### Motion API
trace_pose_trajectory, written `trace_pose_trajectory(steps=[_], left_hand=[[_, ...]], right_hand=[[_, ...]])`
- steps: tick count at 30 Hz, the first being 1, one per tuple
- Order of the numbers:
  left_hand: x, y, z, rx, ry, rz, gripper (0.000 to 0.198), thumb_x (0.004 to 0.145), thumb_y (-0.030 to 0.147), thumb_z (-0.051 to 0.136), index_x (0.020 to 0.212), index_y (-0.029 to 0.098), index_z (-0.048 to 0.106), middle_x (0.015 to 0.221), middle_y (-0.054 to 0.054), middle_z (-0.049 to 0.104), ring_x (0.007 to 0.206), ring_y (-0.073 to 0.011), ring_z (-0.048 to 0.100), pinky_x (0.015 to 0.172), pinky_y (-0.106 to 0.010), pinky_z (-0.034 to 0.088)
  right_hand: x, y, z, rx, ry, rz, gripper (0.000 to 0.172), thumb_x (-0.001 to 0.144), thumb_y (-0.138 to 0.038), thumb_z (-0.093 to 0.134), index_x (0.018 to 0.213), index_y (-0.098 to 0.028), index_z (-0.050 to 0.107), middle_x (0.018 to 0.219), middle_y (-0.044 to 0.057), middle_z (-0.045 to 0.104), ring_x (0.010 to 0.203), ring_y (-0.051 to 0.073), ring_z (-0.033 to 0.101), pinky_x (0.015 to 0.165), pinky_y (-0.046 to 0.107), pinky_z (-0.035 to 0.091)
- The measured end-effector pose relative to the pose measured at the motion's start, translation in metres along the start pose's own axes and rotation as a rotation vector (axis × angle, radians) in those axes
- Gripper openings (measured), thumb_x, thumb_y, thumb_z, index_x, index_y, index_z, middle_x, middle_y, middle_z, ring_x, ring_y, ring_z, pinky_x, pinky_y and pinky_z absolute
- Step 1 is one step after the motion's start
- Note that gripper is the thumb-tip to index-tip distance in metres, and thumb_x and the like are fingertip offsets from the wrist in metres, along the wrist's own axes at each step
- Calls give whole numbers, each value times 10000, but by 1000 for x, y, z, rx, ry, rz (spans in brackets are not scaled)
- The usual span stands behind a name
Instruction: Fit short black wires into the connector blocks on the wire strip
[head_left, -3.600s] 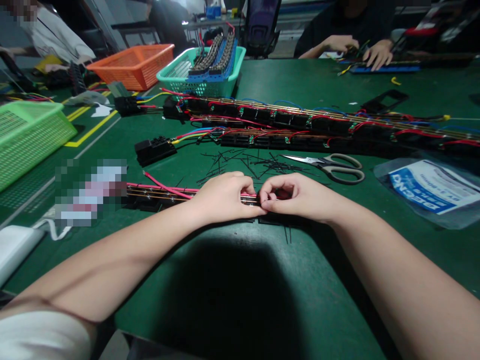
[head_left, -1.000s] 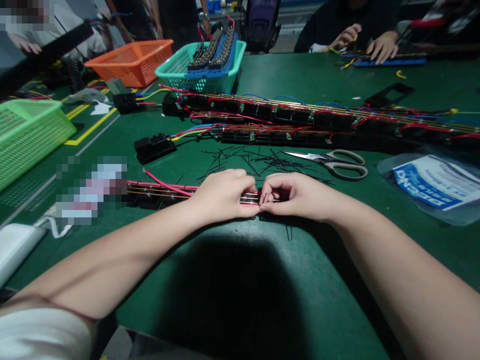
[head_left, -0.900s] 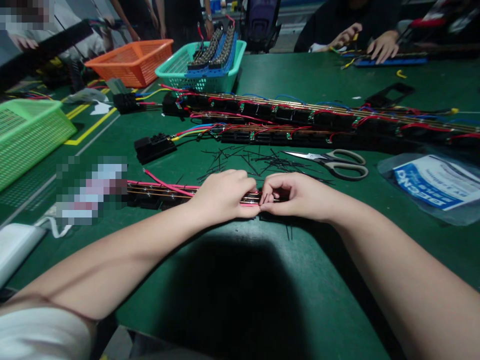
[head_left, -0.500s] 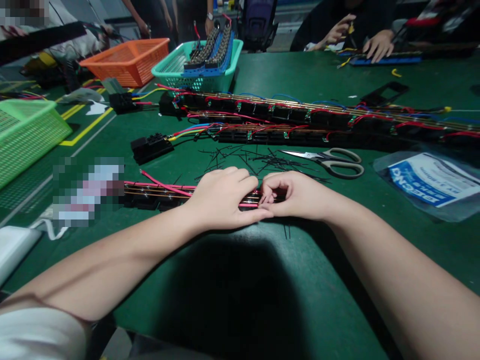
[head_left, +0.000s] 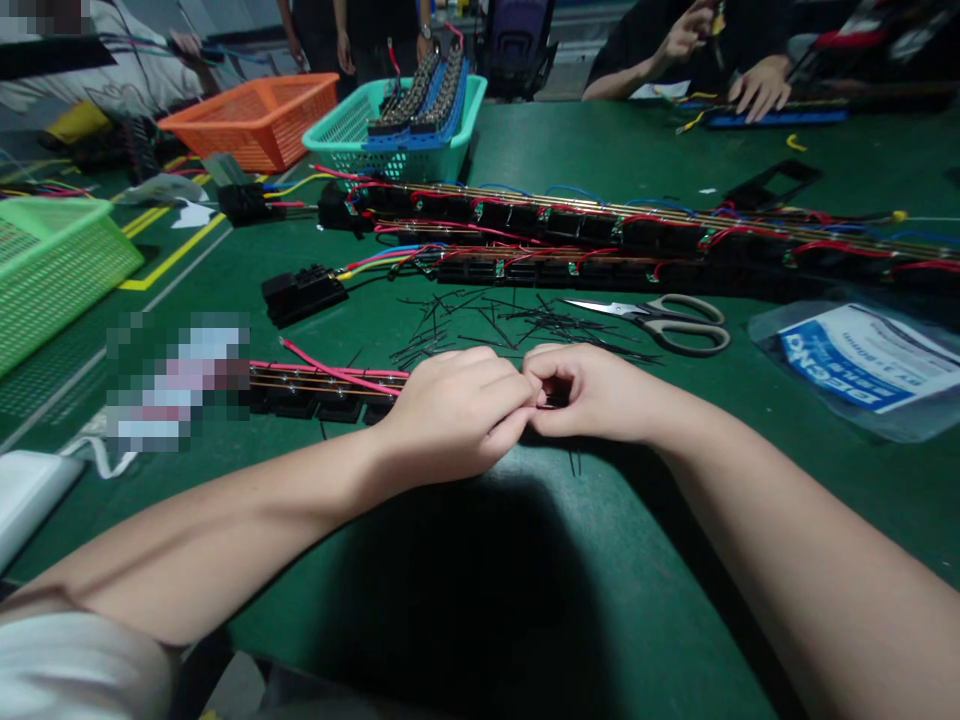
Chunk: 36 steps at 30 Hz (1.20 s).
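A narrow black strip (head_left: 341,405) with thin brass-coloured rods lies across the green table, and a pink-red wire (head_left: 330,368) runs along its top. Over the strip, my left hand (head_left: 461,410) is closed, thumb and fingers pinched together. Its fingertips meet those of my right hand (head_left: 589,390), which is curled closed just to the right. Whatever is between the fingertips is too small and hidden to name. Behind my hands are many loose thin black ties (head_left: 480,318). Grey-handled scissors (head_left: 660,322) rest beyond my right hand, blades pointing left.
Long wired black strips (head_left: 585,215) stretch across the table farther back. A turquoise basket (head_left: 390,160), an orange basket (head_left: 277,120) and a green basket (head_left: 67,270) stand left. A labelled plastic bag (head_left: 870,360) lies right. Across the table, a co-worker's hand (head_left: 761,90) rests on a blue strip.
My left hand has closed: its thumb and fingers, apart before, now pinch against my right fingertips. It has shifted slightly right, showing more of the strip. My right hand stays nearly in place.
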<state>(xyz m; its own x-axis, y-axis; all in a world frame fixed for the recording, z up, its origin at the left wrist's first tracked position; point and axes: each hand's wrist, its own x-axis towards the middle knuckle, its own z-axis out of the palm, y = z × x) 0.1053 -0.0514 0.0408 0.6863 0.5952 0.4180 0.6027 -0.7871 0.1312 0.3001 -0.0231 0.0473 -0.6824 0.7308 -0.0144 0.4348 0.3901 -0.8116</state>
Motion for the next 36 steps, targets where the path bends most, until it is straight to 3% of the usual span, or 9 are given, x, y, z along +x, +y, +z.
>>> trace_pose_trajectory(steps=[9,13,16,20,26,32,36], left_hand=[[-5,0,-1,49,35,91,271,932,275,452,827,224,696,839,-20,749,787,-155,668,716,-301,458],[-6,7,-9,120,-45,157,216,913,223,466,811,204,656,772,-13,721,725,-159,669,631,-303,436],[-8,22,-19,192,-169,129,137,848,120,502,759,178,587,692,-12,659,593,-173,623,519,-321,366],[-11,40,-25,236,-243,90,170,829,54,476,726,156,565,654,-24,613,513,-163,566,467,-304,298],[-18,45,-14,274,-163,84,148,854,77,467,790,141,583,727,-31,643,556,-156,585,494,-304,357],[-21,50,-4,340,-91,80,152,836,63,462,792,130,591,716,-38,637,540,-146,569,481,-296,367],[-22,50,-1,360,-144,86,180,849,56,442,805,120,605,735,-50,646,558,-150,581,488,-292,387]], right_hand=[[0,2,1,-49,8,-75,172,662,-191,664,597,-202,505,653,-25,513,645,129,481,595,256,359],[-1,1,-1,-57,-12,-73,166,688,-218,674,619,-200,524,671,-18,522,655,133,489,600,258,367],[-2,1,-4,-63,-48,-68,82,682,-162,652,712,-194,583,747,-2,560,702,145,516,627,263,395],[-2,1,-5,-57,-13,-105,228,669,-107,605,878,-197,594,878,25,579,800,176,542,694,292,435],[-2,-4,0,-239,68,-124,297,644,-114,597,928,-197,569,938,47,580,885,208,547,756,320,444],[-4,-7,-2,-410,84,32,272,659,-225,652,918,-208,573,864,12,601,727,172,544,623,290,408],[-3,-6,-4,-423,75,59,179,655,-242,661,798,-210,559,774,-3,603,674,161,534,577,278,379]])
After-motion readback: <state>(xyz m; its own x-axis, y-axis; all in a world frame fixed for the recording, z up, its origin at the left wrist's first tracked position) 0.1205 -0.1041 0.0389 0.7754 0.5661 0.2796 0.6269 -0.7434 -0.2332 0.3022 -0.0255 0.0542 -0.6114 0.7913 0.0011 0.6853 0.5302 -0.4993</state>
